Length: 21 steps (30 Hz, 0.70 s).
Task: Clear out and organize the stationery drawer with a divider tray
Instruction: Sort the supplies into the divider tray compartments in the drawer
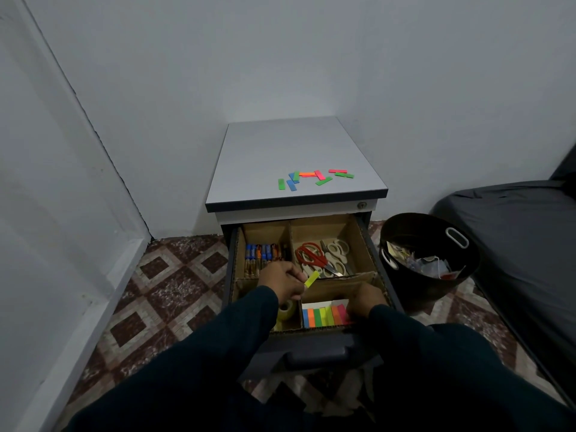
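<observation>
A person's left hand (282, 280) pinches 1 yellow sticky flag (312, 279) above the cardboard divider tray (361, 241) in the open drawer (314, 341), while the right hand (367, 302), fingers curled, touches the row of coloured flags (324, 316) in the tray's near-right compartment, just beside.

- The strip (312, 279) in the left hand (280, 280) is yellow
- The scissors (311, 255) have red handles
- The divider tray (363, 241) is brown cardboard
- The floor (174, 275) shows maroon and cream diamonds
- The bin (427, 285) is black
- The sleeves (218, 353) are dark blue
</observation>
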Tool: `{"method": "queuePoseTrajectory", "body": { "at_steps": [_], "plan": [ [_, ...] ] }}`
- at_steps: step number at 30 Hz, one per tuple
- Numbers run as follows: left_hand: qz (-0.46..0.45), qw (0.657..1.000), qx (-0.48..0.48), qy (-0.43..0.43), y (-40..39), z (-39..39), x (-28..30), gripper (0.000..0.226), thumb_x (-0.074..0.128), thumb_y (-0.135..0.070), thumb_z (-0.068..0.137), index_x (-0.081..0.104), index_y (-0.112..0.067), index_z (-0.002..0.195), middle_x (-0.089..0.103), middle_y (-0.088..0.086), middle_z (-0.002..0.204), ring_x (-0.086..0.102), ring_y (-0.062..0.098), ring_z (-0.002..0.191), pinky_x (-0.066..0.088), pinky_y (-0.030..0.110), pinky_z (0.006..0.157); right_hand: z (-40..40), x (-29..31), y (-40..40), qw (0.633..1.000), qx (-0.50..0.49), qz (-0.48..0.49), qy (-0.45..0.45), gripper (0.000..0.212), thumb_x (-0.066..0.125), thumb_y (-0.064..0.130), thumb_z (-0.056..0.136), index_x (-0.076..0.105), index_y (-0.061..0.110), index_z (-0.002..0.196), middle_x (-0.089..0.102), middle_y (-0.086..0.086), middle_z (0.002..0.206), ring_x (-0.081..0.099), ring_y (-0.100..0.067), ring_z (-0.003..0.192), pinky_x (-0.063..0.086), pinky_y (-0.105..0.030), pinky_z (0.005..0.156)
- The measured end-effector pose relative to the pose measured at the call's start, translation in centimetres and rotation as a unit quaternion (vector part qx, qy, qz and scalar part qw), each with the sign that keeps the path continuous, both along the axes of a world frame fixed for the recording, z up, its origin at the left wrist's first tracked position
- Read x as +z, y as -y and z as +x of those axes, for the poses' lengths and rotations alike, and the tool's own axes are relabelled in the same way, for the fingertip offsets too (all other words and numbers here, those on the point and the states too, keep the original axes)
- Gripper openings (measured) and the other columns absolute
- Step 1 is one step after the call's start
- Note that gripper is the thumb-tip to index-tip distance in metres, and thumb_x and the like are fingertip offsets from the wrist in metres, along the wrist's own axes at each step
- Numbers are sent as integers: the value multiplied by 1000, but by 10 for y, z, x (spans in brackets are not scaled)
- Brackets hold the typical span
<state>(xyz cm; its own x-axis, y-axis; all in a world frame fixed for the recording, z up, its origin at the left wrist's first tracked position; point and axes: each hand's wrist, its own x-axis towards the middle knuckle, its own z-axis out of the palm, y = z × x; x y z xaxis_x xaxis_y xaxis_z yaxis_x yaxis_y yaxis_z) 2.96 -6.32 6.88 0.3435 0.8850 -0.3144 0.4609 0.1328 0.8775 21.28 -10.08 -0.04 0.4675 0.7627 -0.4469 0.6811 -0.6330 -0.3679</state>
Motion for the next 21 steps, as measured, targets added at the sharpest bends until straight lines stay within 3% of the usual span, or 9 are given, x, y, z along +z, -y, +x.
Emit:
{"method": "queuePoseTrajectory", "body": {
  "at_steps": [5, 9, 13, 17, 21],
  "plan": [
    [-26, 1000, -2, 14, 3, 3, -2, 21, 59, 7, 85, 56, -11, 76, 60, 7, 79, 60, 12, 69, 54, 19, 59, 2, -1, 0, 1000, 7, -2, -8, 10, 59, 10, 88, 62, 9, 97, 64, -7, 106, 62, -18, 99, 51, -29, 90],
    [-44, 999, -6, 31, 7, 7, 0, 22, 58, 10, 85, 55, -8, 75, 58, 8, 74, 59, 12, 64, 52, 16, 54, -1, 8, 4, 1000, 1, 27, -14, 4, 57, 12, 90, 59, 11, 88, 58, -3, 87, 62, -19, 95, 50, -25, 72],
    [-80, 993, 19, 79, 7, 11, 5, 19, 58, 12, 84, 55, -6, 77, 58, 10, 82, 60, 16, 70, 53, 15, 50, -8, 36, 3, 970, -38, 149, -186, 25, 57, -4, 86, 57, 10, 66, 61, -6, 72, 55, -17, 62, 51, -29, 59],
    [-134, 976, 61, 157, 6, 15, 11, 15, 59, 10, 84, 56, -5, 81, 58, 12, 87, 62, 19, 74, 56, 18, 54, -18, 69, 5, 907, -82, 236, -338, 22, 55, -10, 86, 57, 7, 73, 59, -6, 76, 56, -18, 69, 50, -27, 57],
    [-173, 963, 83, 191, 9, 18, 12, 12, 58, 8, 86, 57, -5, 85, 60, 12, 89, 63, 19, 78, 57, 21, 61, -25, 84, 6, 854, -108, 249, -443, 12, 58, -6, 87, 59, 5, 82, 60, -9, 78, 57, -18, 70, 51, -26, 61]
  ]
}}
